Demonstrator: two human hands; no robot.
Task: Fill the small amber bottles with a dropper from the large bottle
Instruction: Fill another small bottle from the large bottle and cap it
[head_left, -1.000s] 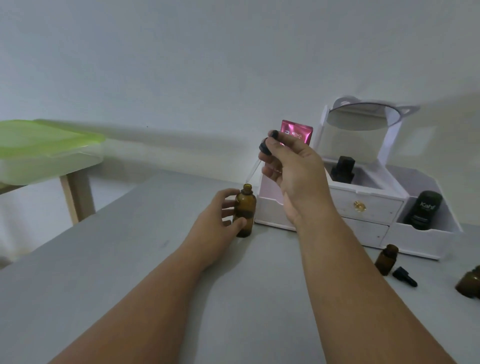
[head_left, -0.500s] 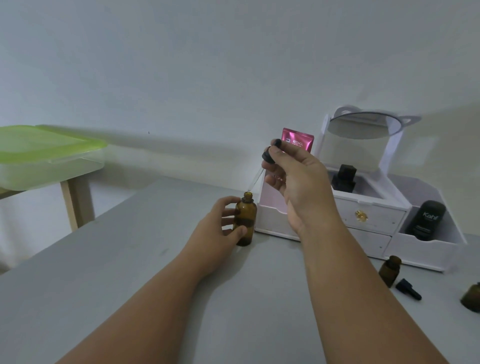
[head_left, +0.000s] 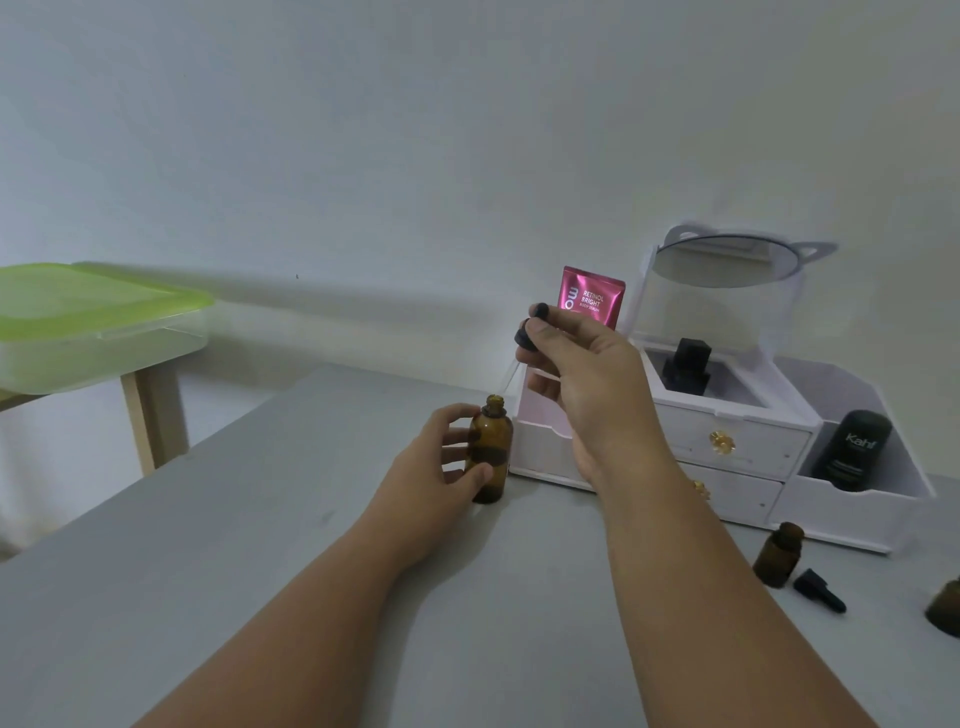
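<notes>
The large amber bottle (head_left: 490, 451) stands uncapped on the grey table (head_left: 218, 545), and my left hand (head_left: 435, 470) grips its left side. My right hand (head_left: 582, 374) pinches the dropper (head_left: 525, 340) by its black bulb, above and to the right of the bottle. Its glass tube slants down-left, with the tip just over the bottle's mouth. A small amber bottle (head_left: 777, 555) stands open at the right, next to a black dropper cap (head_left: 820, 590) lying on the table. Another amber bottle (head_left: 946, 605) is cut off by the right edge.
A white cosmetic organiser (head_left: 727, 447) with drawers and a round mirror stands behind the bottles. It holds a pink sachet (head_left: 592, 301), a black bottle (head_left: 685, 366) and a dark tube (head_left: 854, 449). At the left, a green-lidded plastic box (head_left: 98, 322) rests on a wooden stand.
The view has tilted up a little, so everything sits lower in the frame. Both hands keep their grips; the dropper tip stays just above the bottle's mouth.
</notes>
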